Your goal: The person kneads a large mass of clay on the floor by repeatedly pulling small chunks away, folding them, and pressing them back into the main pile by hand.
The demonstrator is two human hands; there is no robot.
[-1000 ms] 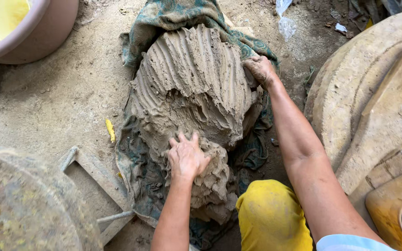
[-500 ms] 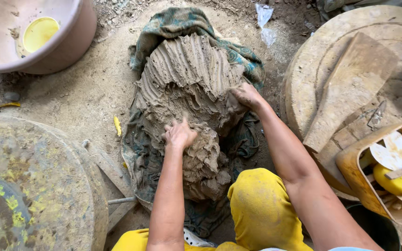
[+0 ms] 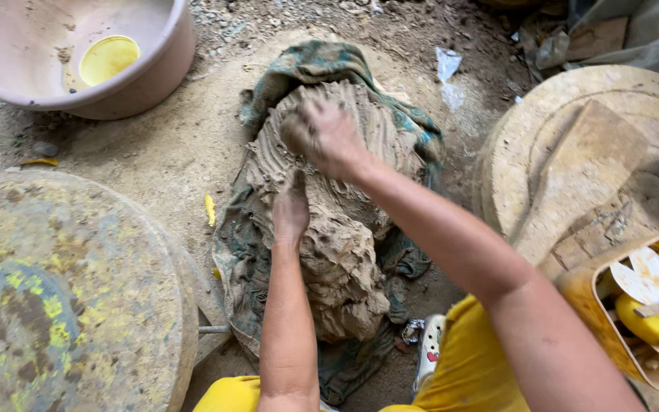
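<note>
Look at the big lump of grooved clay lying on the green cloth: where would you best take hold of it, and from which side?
Probably from above, at the top ridge of the clay lump, where the right hand already presses. The mass looks too large to lift whole; its raked grooves and soft overhanging edge let fingers dig in and pull a piece off. The left hand steadies its middle. The cloth blocks any grip from beneath.

Both bare forearms are being held stretched forward, the right one crossing above the left. The left hand [image 3: 291,212] is being pressed down flat, fingers together and pointing away. The right hand [image 3: 328,136], blurred, is being kept curled, knuckles up, farther ahead.
</note>
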